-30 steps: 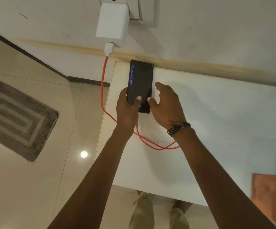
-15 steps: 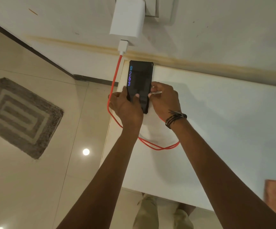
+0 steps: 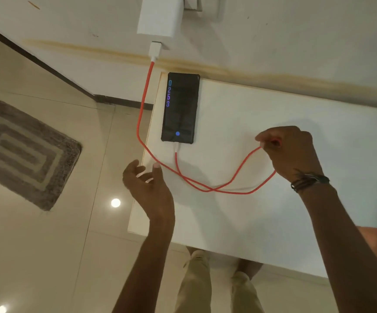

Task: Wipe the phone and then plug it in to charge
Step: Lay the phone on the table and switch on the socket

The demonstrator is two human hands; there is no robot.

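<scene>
A black phone (image 3: pixel 180 108) lies flat at the far left corner of the white table (image 3: pixel 273 123), its screen lit with blue digits. A red charging cable (image 3: pixel 196 181) runs from the white charger (image 3: pixel 159 16) on the wall down past the table edge, loops over the table and ends in a white plug seated in the phone's near end. My right hand (image 3: pixel 290 152) pinches a loop of the cable to the right of the phone. My left hand (image 3: pixel 148 186) hovers open at the table's left edge, below the phone, holding nothing.
An orange cloth (image 3: pixel 373 242) lies at the table's near right edge, partly hidden by my right arm. A grey patterned mat (image 3: pixel 22 152) lies on the tiled floor to the left. My legs and feet (image 3: pixel 196 281) stand below the table's near edge.
Both hands have let go of the phone, which now lies flat with the cable plugged in. My right hand moved right, gripping the cable loop; my left hand drew back and opened.
</scene>
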